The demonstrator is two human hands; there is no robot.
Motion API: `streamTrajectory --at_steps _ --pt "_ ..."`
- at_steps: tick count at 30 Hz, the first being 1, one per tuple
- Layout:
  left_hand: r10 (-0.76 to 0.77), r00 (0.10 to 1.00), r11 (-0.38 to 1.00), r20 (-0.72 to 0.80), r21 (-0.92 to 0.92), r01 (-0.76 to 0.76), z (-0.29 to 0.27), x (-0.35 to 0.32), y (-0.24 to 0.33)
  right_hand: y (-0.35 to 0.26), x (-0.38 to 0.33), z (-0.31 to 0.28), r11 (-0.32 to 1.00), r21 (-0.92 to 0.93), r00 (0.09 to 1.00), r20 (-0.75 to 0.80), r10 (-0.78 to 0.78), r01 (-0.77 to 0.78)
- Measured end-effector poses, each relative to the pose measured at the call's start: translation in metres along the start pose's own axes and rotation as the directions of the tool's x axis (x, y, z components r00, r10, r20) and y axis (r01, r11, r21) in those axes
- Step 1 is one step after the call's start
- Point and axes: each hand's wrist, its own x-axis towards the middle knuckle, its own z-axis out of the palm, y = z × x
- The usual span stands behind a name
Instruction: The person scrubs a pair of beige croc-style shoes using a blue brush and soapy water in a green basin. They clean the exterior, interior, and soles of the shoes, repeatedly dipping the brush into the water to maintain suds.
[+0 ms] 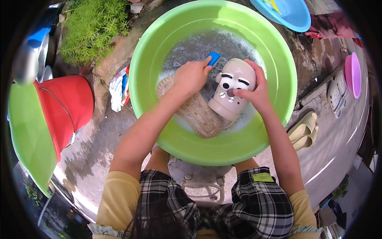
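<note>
My left hand [193,76] is closed around a blue scrub brush [213,58]; only its blue end shows past my fingers, and its bristles are hidden. My right hand [256,88] grips a pale grey clog [234,105] by its side, thumb on top. Face-like charms with dark eyes and brows decorate the clog's upper. The brush is a little to the left of the clog's toe, apart from it. A second clog [201,115] lies sole up under my left wrist. Both clogs are in a big green basin [217,153] of sudsy grey water [195,44].
To the left a red bucket [71,105] lies tipped beside a green tub [30,127]. Leafy plants [93,30] grow at the far left. A blue basin [284,14] stands far right. Yellow slippers [303,130], a light clog [337,93] and a pink basin [353,75] are to the right.
</note>
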Motion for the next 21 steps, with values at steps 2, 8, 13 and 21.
streamTrajectory --at_steps 2,8,13,21 --pt "-0.035 0.996 0.995 -0.085 0.086 0.042 -0.007 0.016 -0.013 -0.012 0.003 -0.007 0.997 0.052 0.997 -0.053 -0.061 0.064" --pt "-0.158 0.982 0.985 -0.108 0.05 0.164 -0.004 0.045 -0.045 -0.034 0.003 -0.027 0.961 0.029 0.952 -0.147 -0.267 0.274" --pt "0.103 0.982 0.641 -0.16 -0.744 -0.189 0.007 0.011 0.028 -0.031 -0.007 -0.04 0.99 -0.054 0.984 -0.107 -0.139 0.134" --pt "0.081 0.996 0.973 0.046 0.215 -0.089 0.014 -0.004 0.012 -0.035 -0.009 -0.054 0.995 0.101 0.998 -0.062 -0.019 0.025"
